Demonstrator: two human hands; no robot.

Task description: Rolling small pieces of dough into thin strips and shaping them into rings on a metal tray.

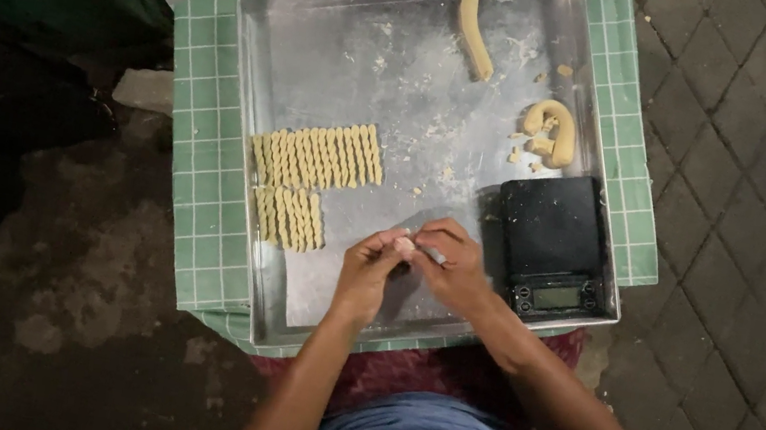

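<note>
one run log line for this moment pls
left hand + right hand: pinching small pale dough piece | over: metal tray | twisted dough sticks: two rows | black scale: tray right

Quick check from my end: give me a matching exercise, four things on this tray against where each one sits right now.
Things:
1. black scale
2. twisted dough sticks
3. curled dough rope
4. small dough piece

Places:
A. pinched between the left hand and right hand
B. near right corner of the metal tray
C. two rows on the tray's left side
D. right side, beyond the scale

Pairs: 1-B, 2-C, 3-D, 4-A
</note>
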